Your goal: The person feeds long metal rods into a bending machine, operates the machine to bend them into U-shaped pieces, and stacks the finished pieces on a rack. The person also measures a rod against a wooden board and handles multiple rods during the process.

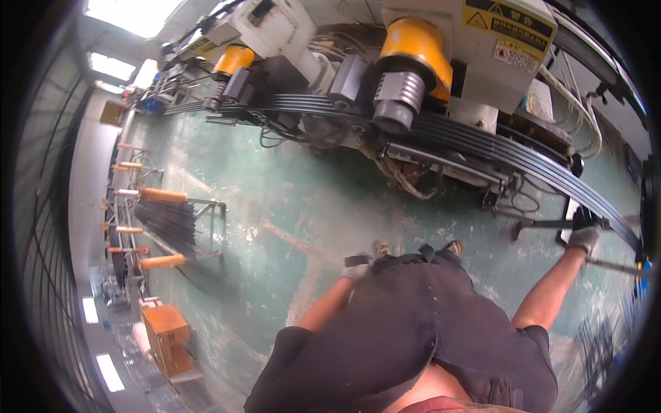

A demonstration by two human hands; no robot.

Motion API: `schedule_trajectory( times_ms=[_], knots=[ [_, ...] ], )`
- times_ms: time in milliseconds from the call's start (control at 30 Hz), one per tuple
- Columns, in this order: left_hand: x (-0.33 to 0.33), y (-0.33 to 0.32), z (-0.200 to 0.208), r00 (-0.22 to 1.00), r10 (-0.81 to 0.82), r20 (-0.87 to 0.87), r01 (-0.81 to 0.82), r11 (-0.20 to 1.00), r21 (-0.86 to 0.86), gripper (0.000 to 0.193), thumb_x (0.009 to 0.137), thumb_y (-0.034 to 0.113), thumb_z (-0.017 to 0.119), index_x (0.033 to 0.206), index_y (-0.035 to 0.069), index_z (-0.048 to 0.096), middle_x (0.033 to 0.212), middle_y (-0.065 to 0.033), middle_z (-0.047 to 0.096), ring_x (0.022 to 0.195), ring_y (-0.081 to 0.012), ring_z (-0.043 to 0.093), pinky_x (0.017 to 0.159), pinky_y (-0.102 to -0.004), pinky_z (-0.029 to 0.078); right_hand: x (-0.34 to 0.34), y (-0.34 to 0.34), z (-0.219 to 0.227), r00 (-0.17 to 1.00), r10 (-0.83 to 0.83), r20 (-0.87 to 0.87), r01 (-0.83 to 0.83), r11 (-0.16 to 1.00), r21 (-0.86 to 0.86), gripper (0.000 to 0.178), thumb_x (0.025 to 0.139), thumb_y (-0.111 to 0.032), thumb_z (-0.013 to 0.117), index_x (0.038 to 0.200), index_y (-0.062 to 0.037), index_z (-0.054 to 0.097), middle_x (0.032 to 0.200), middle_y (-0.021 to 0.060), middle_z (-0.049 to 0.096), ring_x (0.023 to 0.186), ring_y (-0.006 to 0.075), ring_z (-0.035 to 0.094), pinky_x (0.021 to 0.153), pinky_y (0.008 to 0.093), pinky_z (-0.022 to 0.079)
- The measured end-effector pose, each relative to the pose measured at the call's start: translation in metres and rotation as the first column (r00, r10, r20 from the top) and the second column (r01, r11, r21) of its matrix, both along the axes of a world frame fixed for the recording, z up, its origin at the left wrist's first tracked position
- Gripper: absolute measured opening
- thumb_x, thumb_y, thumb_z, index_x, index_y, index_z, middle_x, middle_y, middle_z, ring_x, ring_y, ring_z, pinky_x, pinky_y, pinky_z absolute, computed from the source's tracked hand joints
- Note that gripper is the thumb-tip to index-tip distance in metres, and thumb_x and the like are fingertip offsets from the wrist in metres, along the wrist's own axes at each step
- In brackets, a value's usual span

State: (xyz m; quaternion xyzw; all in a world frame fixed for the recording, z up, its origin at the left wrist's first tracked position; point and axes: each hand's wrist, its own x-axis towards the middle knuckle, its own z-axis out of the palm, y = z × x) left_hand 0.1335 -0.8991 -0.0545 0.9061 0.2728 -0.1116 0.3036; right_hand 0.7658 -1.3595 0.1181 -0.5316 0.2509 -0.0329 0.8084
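Observation:
My left hand (355, 268), in a pale glove with dark fingers, hangs beside my dark trousers, away from the machine. Its fingers are too small and blurred to read. At the right, my right hand (584, 236), gloved the same way, reaches out to just below a bundle of long grey metal strips (530, 162). Its dark fingers look bent by a dark support arm (544, 224); what lies inside them is hidden. The strips run in a layered row under a machine with orange-yellow housings (413, 48) and a ribbed metal cylinder (398, 96).
A second orange-yellow head (234, 60) sits further left along the machine. Hoses (406, 182) hang beneath it. At the left stands a rack with orange rollers (163, 195) and dark strips (169, 224), near a wooden box (165, 330). The green floor (275, 186) is worn.

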Motion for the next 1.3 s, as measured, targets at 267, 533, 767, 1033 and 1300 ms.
schedule_trajectory(
  times_ms=[267,533,767,1033,1300],
  knots=[
    [-0.158,0.141,-0.038,0.858,0.394,-0.331,-0.432,0.9,-0.05,0.036,0.097,0.031,0.069,0.116,0.002,0.079,0.103,-0.0173,0.08,0.095,-0.0308,0.077,0.085,-0.047,0.06,-0.223,0.17,-0.129,0.832,0.291,-0.473,-0.485,0.794,-0.365,0.042,0.106,-0.047,0.071,0.108,-0.0054,0.078,0.085,0.0043,0.077,0.065,0.0151,0.069,0.062,0.0335,0.059],
    [-0.136,0.218,-0.018,0.562,0.816,-0.134,-0.707,0.39,-0.59,0.033,0.092,0.016,0.078,0.118,-0.003,0.078,0.098,-0.0123,0.078,0.086,-0.0213,0.073,0.073,-0.0407,0.06,-0.369,0.423,0.02,0.303,0.776,-0.553,-0.619,-0.281,-0.734,0.037,0.098,-0.04,0.074,0.122,-0.0112,0.076,0.118,0.0186,0.079,0.116,0.043,0.074,0.104,0.0501,0.059],
    [-0.105,0.257,-0.018,0.989,-0.104,0.106,0.095,0.992,0.088,0.029,0.105,0.019,0.061,0.121,0.003,0.078,0.108,-0.0173,0.08,0.089,-0.0322,0.077,0.079,-0.0415,0.061,-0.393,0.601,0.069,0.06,0.984,0.168,-0.144,0.175,-0.974,0.059,0.083,-0.028,0.09,0.136,-0.0082,0.071,0.127,0.0105,0.075,0.127,0.0337,0.068,0.114,0.0481,0.052],
    [-0.139,0.373,0.028,0.769,0.62,-0.157,-0.628,0.687,-0.364,0.035,0.096,0.014,0.067,0.125,-0.002,0.077,0.11,-0.0177,0.082,0.093,-0.0269,0.077,0.085,-0.0403,0.06,-0.373,0.75,0.138,0.094,0.94,0.327,0.098,0.318,-0.943,0.085,0.078,-0.027,0.087,0.154,0.0001,0.059,0.158,0.0232,0.061,0.151,0.0407,0.055,0.131,0.0611,0.037],
    [-0.13,0.463,-0.019,0.91,0.371,-0.185,-0.397,0.908,-0.13,0.032,0.099,0.028,0.069,0.118,0.005,0.079,0.104,-0.0227,0.08,0.096,-0.0398,0.078,0.086,-0.0442,0.059,-0.337,0.764,0.09,0.425,0.905,0.028,0.383,-0.152,-0.911,0.059,0.096,-0.016,0.066,0.154,-0.0022,0.06,0.158,0.02,0.063,0.148,0.0355,0.058,0.134,0.0535,0.034]
  ],
)
